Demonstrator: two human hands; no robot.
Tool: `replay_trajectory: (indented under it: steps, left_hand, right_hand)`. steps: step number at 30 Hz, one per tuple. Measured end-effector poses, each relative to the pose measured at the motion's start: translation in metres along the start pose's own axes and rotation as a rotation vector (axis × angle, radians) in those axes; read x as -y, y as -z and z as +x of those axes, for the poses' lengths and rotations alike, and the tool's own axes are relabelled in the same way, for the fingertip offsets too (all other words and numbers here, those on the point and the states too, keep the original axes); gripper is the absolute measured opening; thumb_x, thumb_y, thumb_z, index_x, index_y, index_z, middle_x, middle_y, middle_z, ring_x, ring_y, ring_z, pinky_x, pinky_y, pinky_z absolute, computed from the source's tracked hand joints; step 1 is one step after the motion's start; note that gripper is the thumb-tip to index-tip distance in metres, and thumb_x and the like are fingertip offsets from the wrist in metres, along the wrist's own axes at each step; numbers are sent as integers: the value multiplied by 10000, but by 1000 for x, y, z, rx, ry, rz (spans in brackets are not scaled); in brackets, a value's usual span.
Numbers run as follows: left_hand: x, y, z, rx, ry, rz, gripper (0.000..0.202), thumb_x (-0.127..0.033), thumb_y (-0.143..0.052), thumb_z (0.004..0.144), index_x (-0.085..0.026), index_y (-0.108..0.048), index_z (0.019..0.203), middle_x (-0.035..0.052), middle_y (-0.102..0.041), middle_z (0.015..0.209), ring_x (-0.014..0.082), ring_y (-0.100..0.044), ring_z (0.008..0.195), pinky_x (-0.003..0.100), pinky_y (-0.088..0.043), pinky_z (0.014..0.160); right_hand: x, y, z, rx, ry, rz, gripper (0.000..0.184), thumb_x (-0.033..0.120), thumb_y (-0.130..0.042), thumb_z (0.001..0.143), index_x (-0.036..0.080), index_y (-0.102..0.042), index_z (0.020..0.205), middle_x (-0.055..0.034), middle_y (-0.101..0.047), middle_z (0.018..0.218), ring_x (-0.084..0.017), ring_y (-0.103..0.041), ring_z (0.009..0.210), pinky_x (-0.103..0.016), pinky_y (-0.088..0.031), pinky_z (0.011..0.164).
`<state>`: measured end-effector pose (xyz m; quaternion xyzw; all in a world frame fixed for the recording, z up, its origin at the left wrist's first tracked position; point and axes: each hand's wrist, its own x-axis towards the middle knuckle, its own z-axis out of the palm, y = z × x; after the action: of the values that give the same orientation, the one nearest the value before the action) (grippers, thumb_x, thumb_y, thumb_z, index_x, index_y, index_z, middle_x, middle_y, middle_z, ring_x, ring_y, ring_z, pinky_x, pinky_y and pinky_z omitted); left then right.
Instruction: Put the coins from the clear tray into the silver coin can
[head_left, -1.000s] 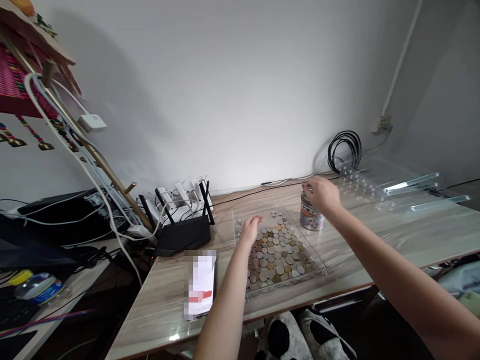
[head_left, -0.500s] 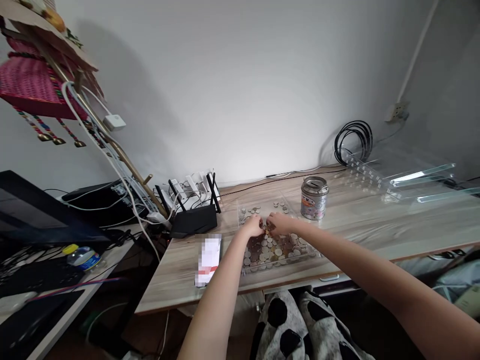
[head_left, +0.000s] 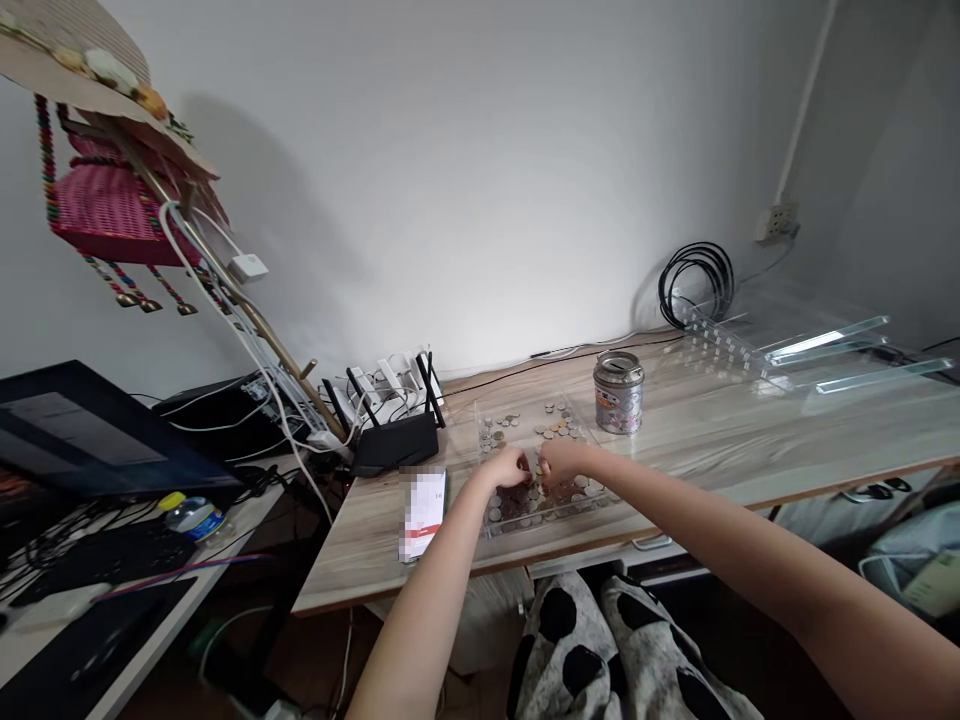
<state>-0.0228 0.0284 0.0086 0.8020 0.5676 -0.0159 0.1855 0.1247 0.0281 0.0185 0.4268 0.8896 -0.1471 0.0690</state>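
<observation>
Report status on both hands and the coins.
Left hand and right hand down among coins in clear tray. Grip unclear. Tin stands apart, behind tray.

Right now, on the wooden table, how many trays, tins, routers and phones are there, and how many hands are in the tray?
Clear tray: 1
Tin: 1
Black router: 1
Phone: 1
Hands in the tray: 2, left hand and right hand
Total: 6

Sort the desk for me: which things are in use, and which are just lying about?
In use: left hand, right hand, coins, clear tray, probably the slotted tin.
Lying about: router, phone, cable coil, water bottle.
</observation>
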Motion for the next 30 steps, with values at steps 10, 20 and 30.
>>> replay_trajectory:
  steps: [10,20,30]
  left_hand:
    - [-11,-4,-10,-44,86,53,224,-196,-444,711,-119,-562,886,108,-599,918,170,-554,803,243,-416,666]
    - [-10,-10,-29,-2,26,39,197,-178,-499,662,-143,-605,825,74,-633,851,137,-560,758,201,-407,643]
    - [-13,-7,-41,25,-9,32,199,-119,-520,578,-120,-611,755,77,-635,771,135,-540,645,203,-394,558]
  right_hand:
    - [8,-14,-15,-81,-78,128,482,345,-601,544,160,-557,987,-80,-613,897,-198,-562,771,-233,-394,568]
    - [31,-15,-9,-40,5,125,313,258,-584,520,158,-642,810,-50,-640,762,-154,-560,654,-198,-366,513]
    - [29,-18,-8,67,-1,190,243,200,-597,526,151,-662,755,-37,-638,695,-136,-556,628,-189,-385,532]
